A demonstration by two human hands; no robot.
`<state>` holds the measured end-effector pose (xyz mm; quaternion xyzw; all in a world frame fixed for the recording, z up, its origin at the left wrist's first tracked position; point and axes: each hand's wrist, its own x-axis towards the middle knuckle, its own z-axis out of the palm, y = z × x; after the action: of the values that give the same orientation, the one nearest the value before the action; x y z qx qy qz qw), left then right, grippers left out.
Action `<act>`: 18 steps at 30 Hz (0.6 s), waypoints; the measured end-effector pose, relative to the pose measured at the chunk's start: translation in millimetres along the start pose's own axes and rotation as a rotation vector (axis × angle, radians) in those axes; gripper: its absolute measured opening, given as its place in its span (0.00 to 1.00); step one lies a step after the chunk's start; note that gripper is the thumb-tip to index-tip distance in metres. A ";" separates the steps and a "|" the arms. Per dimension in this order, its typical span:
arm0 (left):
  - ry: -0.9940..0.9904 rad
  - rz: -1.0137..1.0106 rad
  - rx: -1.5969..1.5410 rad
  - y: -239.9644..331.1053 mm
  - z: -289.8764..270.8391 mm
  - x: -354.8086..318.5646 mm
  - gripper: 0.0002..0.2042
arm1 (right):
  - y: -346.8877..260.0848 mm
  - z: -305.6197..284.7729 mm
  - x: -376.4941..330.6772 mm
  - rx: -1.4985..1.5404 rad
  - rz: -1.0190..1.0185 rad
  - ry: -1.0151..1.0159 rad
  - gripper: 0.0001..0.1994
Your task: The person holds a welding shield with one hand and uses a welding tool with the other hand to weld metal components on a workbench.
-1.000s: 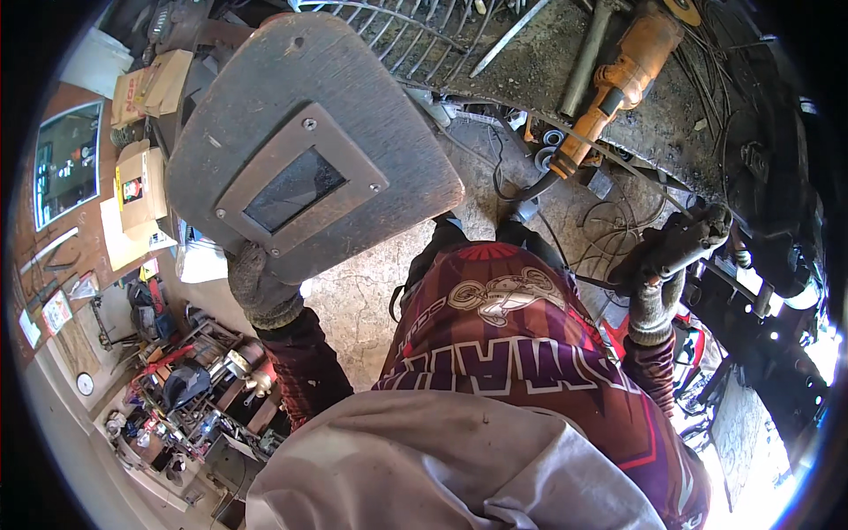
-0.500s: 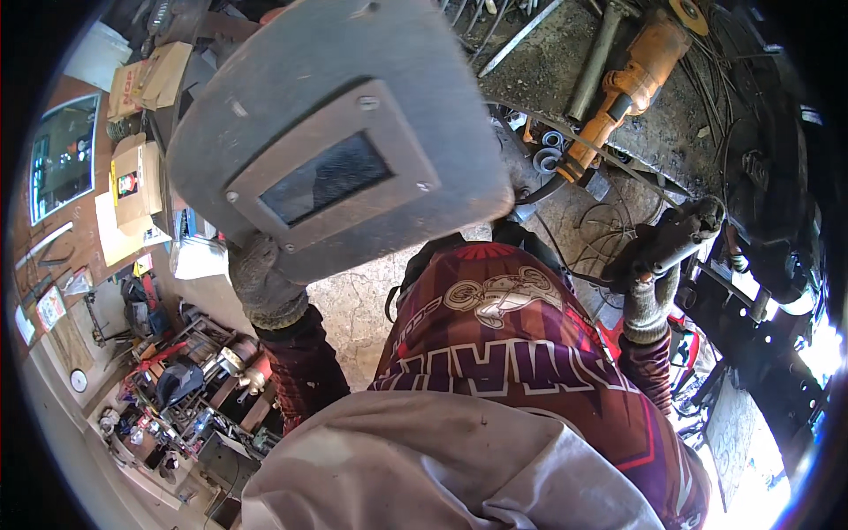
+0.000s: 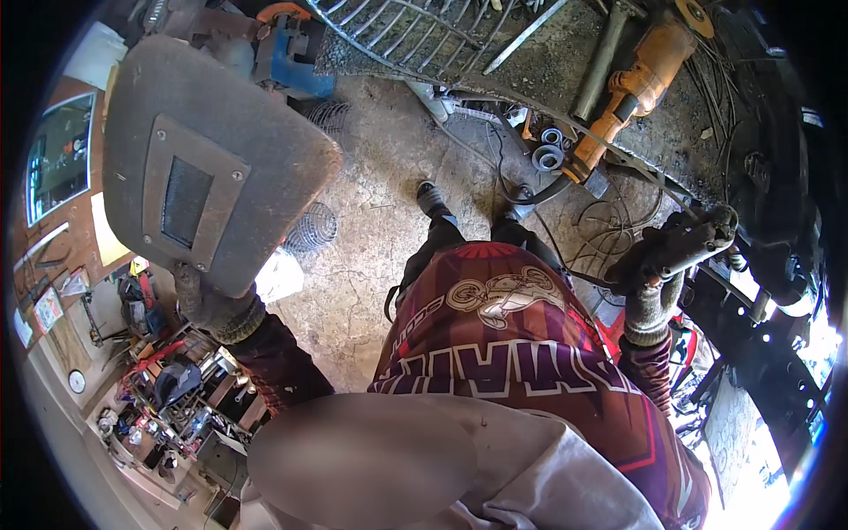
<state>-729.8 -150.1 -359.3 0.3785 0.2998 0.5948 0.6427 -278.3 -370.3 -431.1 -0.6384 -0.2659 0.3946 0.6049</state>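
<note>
The left hand (image 3: 212, 305), in a worn grey knit glove, is closed around the bottom of a dark grey, flat-faced hand-held welding shield (image 3: 208, 159), gripping it from below. The shield stands up from the fist and leans toward the person's left, its face turned to the camera, with a raised rectangular frame around a dark filter window (image 3: 184, 201). It hangs in the air over the cracked concrete floor (image 3: 380, 212), touching nothing else.

The right hand (image 3: 652, 291), in the same kind of glove, is wrapped tight around the handle of a black, grimy welding electrode holder (image 3: 685, 247), which points up and to the right toward the near edge of a dirty steel workbench (image 3: 548, 66). Whether a rod sits in the holder cannot be told.

On the bench top, near its front edge, lies an orange angle grinder (image 3: 632, 88), its black cable (image 3: 521, 190) drooping over the edge to the floor. Just beside the grinder's tail sit two short grey metal rings (image 3: 549, 150). A curved grille of welded steel rods (image 3: 415, 35) rests at the bench's far left corner. A roll of wire mesh (image 3: 311, 228) lies on the floor just right of the shield.
</note>
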 end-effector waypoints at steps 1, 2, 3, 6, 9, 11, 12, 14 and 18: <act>-0.012 0.002 -0.007 -1.4 -2.2 -0.8 0.29 | -1.3 0.0 -0.3 -0.013 0.014 -0.019 0.44; -0.020 0.004 -0.012 -2.3 -3.1 -2.3 0.29 | -2.1 1.5 -0.9 -0.014 0.014 -0.022 0.44; -0.028 0.010 -0.018 -3.6 -4.7 -3.8 0.29 | -2.5 3.8 -1.8 -0.023 -0.003 0.003 0.45; -0.039 0.012 -0.027 -9.0 -8.1 -9.2 0.28 | -3.7 7.1 -1.6 -0.032 -0.014 0.015 0.45; -0.037 0.003 -0.034 -15.5 -10.0 -10.1 0.28 | 2.7 -0.5 2.4 -0.038 0.001 -0.018 0.44; -0.043 0.007 -0.041 -17.4 -10.6 -13.5 0.28 | 5.1 -3.4 1.8 -0.043 -0.003 -0.041 0.44; -0.048 0.006 -0.042 -18.4 -10.4 -14.3 0.28 | 4.4 -2.6 1.6 -0.038 0.000 -0.036 0.43; -0.052 0.008 -0.043 -22.5 -10.4 -14.9 0.28 | 2.4 -1.9 0.8 -0.036 0.004 -0.029 0.43; -0.069 0.013 -0.051 -32.7 -11.0 -16.5 0.28 | -1.5 3.4 0.2 -0.012 0.027 -0.036 0.44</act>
<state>-723.3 -165.2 -393.8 0.3841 0.2600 0.5930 0.6582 -280.7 -368.0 -429.5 -0.6384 -0.2705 0.4127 0.5907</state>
